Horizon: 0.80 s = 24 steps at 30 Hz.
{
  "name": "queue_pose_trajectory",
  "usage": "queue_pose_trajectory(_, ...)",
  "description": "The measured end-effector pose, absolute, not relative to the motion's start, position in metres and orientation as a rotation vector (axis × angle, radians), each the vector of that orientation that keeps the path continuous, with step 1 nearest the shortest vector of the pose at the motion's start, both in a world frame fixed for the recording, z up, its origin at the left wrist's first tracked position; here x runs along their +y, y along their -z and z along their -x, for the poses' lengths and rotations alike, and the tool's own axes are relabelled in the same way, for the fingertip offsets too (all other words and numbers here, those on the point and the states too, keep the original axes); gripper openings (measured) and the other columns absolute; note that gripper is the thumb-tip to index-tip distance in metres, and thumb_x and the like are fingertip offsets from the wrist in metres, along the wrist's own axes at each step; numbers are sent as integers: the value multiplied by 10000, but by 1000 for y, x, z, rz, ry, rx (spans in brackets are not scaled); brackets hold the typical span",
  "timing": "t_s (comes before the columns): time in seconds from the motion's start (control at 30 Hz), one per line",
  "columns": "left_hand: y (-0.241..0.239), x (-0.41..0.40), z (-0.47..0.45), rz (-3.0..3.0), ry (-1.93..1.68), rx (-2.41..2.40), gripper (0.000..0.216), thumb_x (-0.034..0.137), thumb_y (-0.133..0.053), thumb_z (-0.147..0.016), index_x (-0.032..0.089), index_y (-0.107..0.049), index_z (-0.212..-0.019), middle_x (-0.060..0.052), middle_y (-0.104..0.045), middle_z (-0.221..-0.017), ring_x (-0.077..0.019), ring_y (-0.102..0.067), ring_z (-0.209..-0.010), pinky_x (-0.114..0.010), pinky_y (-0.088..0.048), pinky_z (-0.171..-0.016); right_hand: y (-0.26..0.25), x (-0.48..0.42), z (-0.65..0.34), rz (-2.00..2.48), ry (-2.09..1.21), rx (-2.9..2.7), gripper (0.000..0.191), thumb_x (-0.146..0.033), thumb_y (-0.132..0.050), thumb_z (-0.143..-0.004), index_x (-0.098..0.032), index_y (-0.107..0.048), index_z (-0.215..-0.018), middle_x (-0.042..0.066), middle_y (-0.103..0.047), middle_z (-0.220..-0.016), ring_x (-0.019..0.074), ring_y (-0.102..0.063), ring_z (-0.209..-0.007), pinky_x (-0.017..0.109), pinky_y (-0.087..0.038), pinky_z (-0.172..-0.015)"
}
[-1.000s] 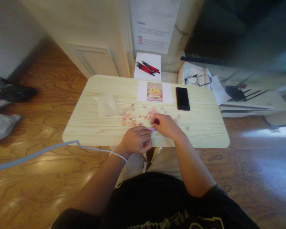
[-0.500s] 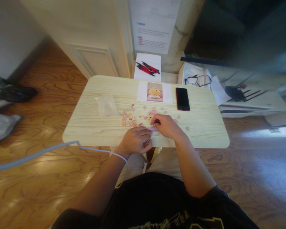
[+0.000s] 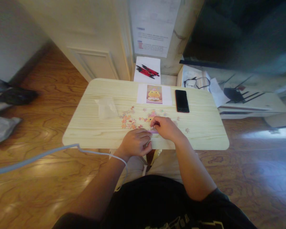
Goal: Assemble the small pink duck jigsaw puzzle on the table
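My right hand point(image 3: 165, 127) is pinched over a partly joined jigsaw puzzle point(image 3: 152, 116), its fingertips on a jigsaw piece that they mostly hide. A yellow face and a pink top show beyond the fingers. My left hand point(image 3: 137, 141) lies at the puzzle's lower left, fingers loosely bent and thumb apart, fingertips touching a purple strip point(image 3: 153, 131) along the bottom. Loose jigsaw pieces point(image 3: 128, 121) are heaped left of the puzzle, and one stray jigsaw piece point(image 3: 187, 130) lies to the right. Behind the puzzle is a printed picture point(image 3: 154, 94) of a yellow character.
A clear plastic bag point(image 3: 107, 108) lies on the left of the pale wooden table point(image 3: 83, 127), and a black phone point(image 3: 182, 101) at the back right. Red pens point(image 3: 147, 71) rest on paper beyond the table. A pale cable point(image 3: 95, 151) crosses my left wrist.
The view has tilted slightly, so the table sits a little lower. Both hands keep nearly the same places at the puzzle, with the right fingers still pinched.
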<state>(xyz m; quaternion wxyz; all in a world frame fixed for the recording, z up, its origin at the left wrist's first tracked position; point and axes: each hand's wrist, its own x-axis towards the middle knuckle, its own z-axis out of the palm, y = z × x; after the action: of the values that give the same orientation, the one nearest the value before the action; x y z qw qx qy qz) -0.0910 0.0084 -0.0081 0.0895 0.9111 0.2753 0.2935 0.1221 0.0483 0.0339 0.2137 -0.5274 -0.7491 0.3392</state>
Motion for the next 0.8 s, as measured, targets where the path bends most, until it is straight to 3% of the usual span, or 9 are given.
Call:
queue_pose_trajectory(0.5,7,8,91,-2719,-869,826,122,257,-617,-867,204,-725,-845,-77,-796,-1033,-233,-749,-991,-392,-641,-872,-38,45,-120,1447,-933,-2088,241,-28,-612,-829,-232,-724,-893,-18,-748,-870,154,-655,-812,270,-435,-753)
queue_pose_trajectory(0.8,9,9,92,-2719,-854,819,101,241,-624,-860,203,-711,-826,-68,-793,-1014,-225,-746,-971,-391,-634,-887,-33,53,-139,1434,-1055,-1954,216,-44,-628,-827,-215,-731,-909,4,-756,-931,164,-674,-880,286,-490,-812)
